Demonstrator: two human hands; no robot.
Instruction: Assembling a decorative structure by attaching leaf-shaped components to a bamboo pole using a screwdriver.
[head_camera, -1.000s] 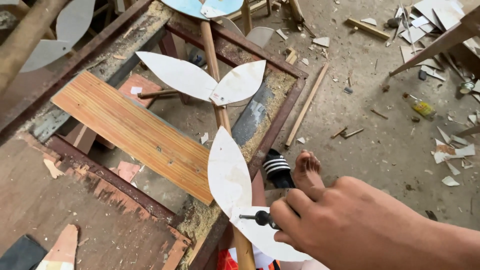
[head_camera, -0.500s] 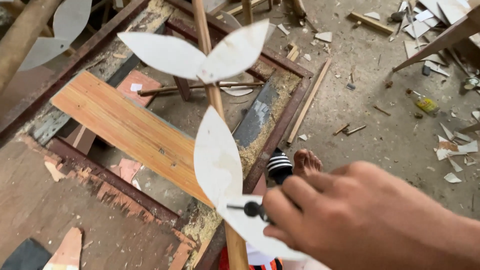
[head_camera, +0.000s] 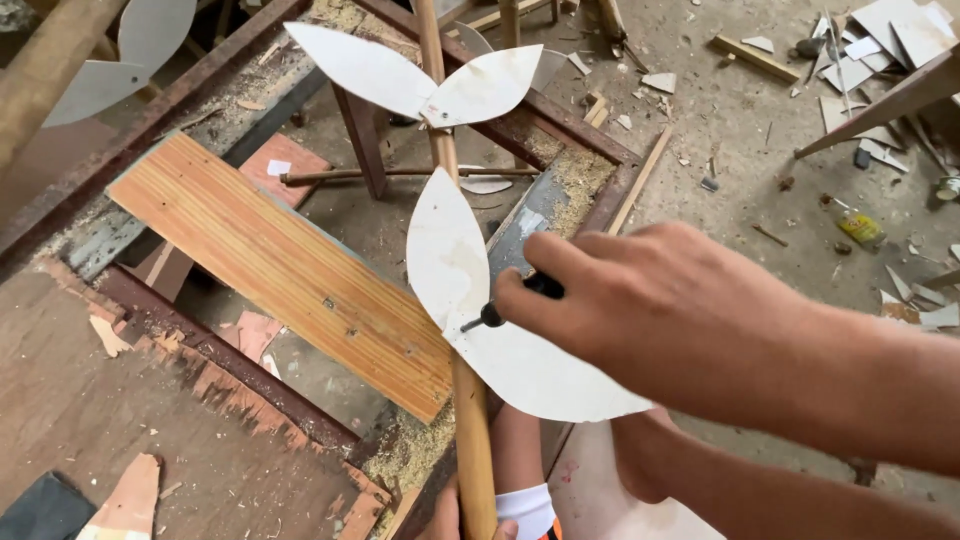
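A round wooden stick (head_camera: 473, 440) runs up the middle of the view. White leaf-shaped cutouts are fixed to it: an upper pair (head_camera: 420, 80) and a lower pair (head_camera: 450, 260). My right hand (head_camera: 650, 300) is shut on a black-handled screwdriver (head_camera: 490, 317), whose tip touches the joint of the lower leaves on the stick. Only the fingertips of my left hand (head_camera: 448, 520) show at the bottom edge, wrapped around the stick's lower end. The rest of that hand is cut off.
A striped orange plank (head_camera: 290, 270) lies across a rusty metal frame (head_camera: 570, 125) with sawdust on it. A worn brown board (head_camera: 100, 420) fills the lower left. White offcuts, wood scraps and a small yellow bottle (head_camera: 860, 228) litter the concrete floor at the right.
The stick with its leaves has shifted up and right in view. My right hand has risen with the screwdriver, which stays at the lower leaf joint.
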